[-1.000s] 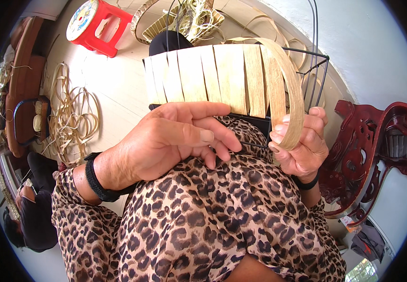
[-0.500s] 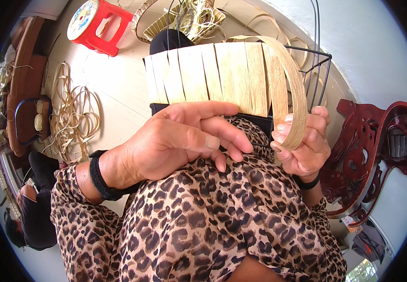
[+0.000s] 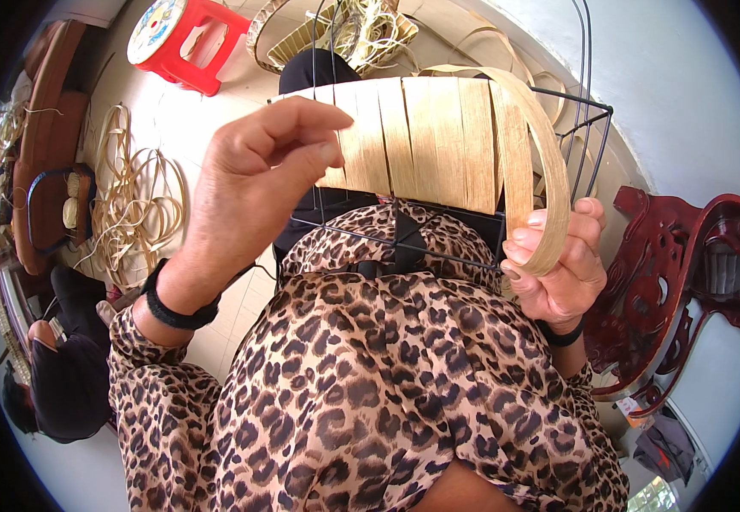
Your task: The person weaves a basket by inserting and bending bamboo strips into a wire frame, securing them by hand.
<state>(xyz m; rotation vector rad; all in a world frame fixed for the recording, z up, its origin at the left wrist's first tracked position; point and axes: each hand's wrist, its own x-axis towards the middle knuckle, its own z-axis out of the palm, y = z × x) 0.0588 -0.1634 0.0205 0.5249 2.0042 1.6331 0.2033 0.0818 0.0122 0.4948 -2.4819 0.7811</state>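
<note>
A black wire frame (image 3: 438, 249) rests across my lap. Pale tan flat strips are wound side by side around it, forming a panel (image 3: 442, 145). The loose end of a strip (image 3: 555, 162) arches over the frame's right side and curves down into my right hand (image 3: 565, 271), whose thumb and fingers are closed on it. My left hand (image 3: 255, 175) is raised over the left end of the panel, hiding part of it. Its index finger and thumb are bent with a gap between them, and nothing shows in them.
A red stool (image 3: 186, 43) stands at the far left. Tangled strips (image 3: 135, 196) lie on the floor to the left. Beyond my knee is a basket (image 3: 293, 49) with pale fibres. A carved dark red chair (image 3: 652, 282) is at the right; another person (image 3: 67, 358) sits at the left.
My left hand has moved up and left, from in front of the panel's lower edge to its left end, and its fingers have bent. My right hand keeps hold of the strip.
</note>
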